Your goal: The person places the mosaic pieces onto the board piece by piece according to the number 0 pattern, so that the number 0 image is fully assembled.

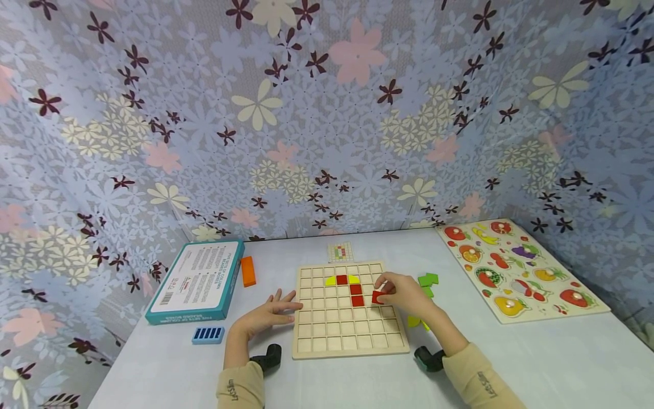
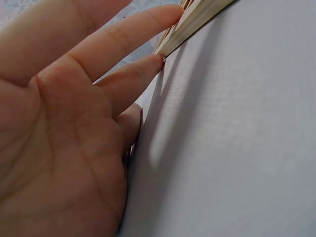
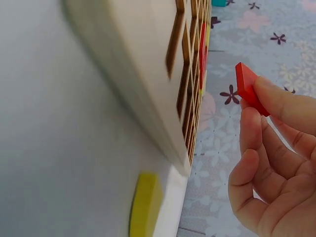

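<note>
Blue-grey floral backdrop (image 1: 327, 125) beyond the grip (image 1: 401, 291), pink, cream and maroon blossoms (image 1: 357, 55) across it, pale, softly shadowed tabletop (image 1: 352, 386) beneath the grip

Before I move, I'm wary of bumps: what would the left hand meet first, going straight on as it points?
Likely the wooden board, whose edge the left hand seems to be touching.

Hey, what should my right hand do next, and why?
Probably lower the red tile into the gridded wooden board: your right hand pinches it just above, and other red tiles already sit in its squares.
</note>
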`<state>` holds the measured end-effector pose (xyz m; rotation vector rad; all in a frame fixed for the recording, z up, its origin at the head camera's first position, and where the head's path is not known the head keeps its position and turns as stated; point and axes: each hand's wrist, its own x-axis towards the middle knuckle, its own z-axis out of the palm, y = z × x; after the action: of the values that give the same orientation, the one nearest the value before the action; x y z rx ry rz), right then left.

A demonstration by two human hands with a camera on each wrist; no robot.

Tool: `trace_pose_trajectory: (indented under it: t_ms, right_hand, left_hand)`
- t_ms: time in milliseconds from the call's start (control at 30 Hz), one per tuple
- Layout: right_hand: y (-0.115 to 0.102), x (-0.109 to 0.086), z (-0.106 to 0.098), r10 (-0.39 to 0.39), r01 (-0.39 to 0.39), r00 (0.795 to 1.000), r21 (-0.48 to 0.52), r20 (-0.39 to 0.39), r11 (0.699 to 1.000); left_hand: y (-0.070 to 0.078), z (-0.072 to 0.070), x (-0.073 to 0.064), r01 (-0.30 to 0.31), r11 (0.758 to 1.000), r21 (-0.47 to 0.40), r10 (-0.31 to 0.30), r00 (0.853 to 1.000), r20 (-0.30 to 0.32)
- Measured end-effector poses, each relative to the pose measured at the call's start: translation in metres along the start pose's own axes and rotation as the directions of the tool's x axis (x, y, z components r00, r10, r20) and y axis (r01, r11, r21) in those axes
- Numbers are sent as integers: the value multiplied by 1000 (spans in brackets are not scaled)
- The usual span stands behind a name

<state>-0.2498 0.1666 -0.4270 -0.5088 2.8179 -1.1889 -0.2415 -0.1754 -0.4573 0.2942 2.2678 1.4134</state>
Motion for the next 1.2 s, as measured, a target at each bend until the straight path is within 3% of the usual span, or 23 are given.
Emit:
trace_pose_trajectory:
  t_ms: [500,1200]
  right_hand:
    - [-17,3,19,-39,39,998,-1,41,999]
    - [-23,1,29,-83,81,988,21,133,996]
  left_hand:
    - [-2,0,2,-7,1000,6,7,1000,10]
    - [0,0,0,-6,1000,3,6,1000,9]
